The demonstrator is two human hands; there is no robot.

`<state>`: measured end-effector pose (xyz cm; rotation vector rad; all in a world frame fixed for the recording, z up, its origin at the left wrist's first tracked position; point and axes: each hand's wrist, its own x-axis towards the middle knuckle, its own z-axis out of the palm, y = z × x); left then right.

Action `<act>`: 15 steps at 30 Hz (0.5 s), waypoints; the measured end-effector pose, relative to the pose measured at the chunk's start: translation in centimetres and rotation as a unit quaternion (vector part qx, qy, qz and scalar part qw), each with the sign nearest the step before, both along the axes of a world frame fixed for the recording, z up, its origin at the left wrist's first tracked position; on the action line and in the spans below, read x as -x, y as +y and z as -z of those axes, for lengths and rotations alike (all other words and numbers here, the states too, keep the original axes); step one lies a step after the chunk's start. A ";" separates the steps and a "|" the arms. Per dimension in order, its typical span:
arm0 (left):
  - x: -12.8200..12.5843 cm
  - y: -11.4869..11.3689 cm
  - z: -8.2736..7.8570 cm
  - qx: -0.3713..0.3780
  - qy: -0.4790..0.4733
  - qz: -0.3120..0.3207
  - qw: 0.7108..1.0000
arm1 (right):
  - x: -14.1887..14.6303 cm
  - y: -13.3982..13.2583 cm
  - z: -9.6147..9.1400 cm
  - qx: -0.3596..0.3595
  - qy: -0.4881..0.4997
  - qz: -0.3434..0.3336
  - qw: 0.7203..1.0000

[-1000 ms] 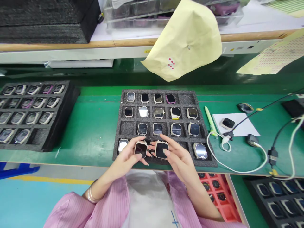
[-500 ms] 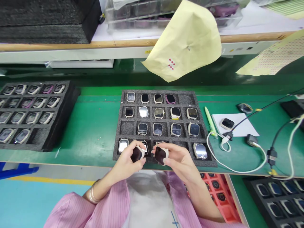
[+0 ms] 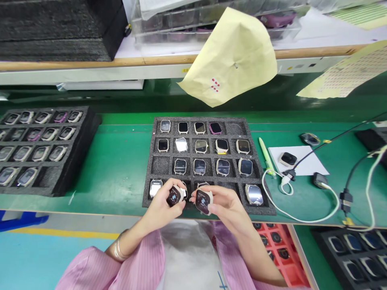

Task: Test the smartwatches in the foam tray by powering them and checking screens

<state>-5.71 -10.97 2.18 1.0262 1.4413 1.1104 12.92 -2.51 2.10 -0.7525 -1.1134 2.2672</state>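
My left hand [image 3: 165, 205] is closed around a strapless smartwatch [image 3: 175, 196], its dark screen lit with a small blue and white graphic. Beside it, my right hand [image 3: 228, 205] grips a second smartwatch [image 3: 203, 201] by its edges, and that screen shows a similar graphic. Both watches are held just above the front edge of a black foam tray [image 3: 211, 160]. Several more square watches sit in the tray's compartments, among them one with a purple case [image 3: 215, 128]. My hands partly hide the watches in the front row.
Another foam tray of watches [image 3: 45, 151] stands at left, a third [image 3: 332, 229] at lower right. Right of the middle tray lie a green pen [image 3: 266, 155], white paper [image 3: 311, 161], and a white cable [image 3: 302, 220]. A yellow sheet [image 3: 232, 52] hangs from the shelf. Below is a red tray [image 3: 279, 241].
The screens of both held watches have gone from dark to showing a blue and white graphic. My hands stay in nearly the same place; the whole view has shifted slightly.
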 end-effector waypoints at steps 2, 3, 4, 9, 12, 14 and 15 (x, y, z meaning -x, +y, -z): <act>0.0 0.0 0.0 -0.003 0.011 -0.003 1.000 | 0.0 0.1 0.1 -0.005 0.004 -0.006 1.000; 0.0 0.0 0.0 -0.002 0.010 -0.007 1.000 | 0.1 0.1 0.1 -0.008 0.006 -0.005 1.000; 0.0 0.0 0.1 -0.001 0.005 -0.012 1.000 | 0.1 0.1 0.0 -0.012 0.007 -0.002 1.000; 0.0 0.0 0.2 0.000 -0.014 -0.023 1.000 | 0.2 0.2 -0.2 -0.019 -0.003 0.016 1.000; 0.0 0.1 0.0 -0.011 0.016 -0.019 1.000 | 0.1 0.2 -0.2 -0.019 -0.015 0.023 0.999; 0.0 0.2 -0.2 -0.013 0.029 -0.012 0.999 | 0.1 0.2 -0.2 -0.022 -0.022 0.030 0.999; 0.0 0.2 -0.2 -0.012 0.027 -0.009 1.000 | 0.1 0.2 -0.2 -0.023 -0.023 0.032 0.999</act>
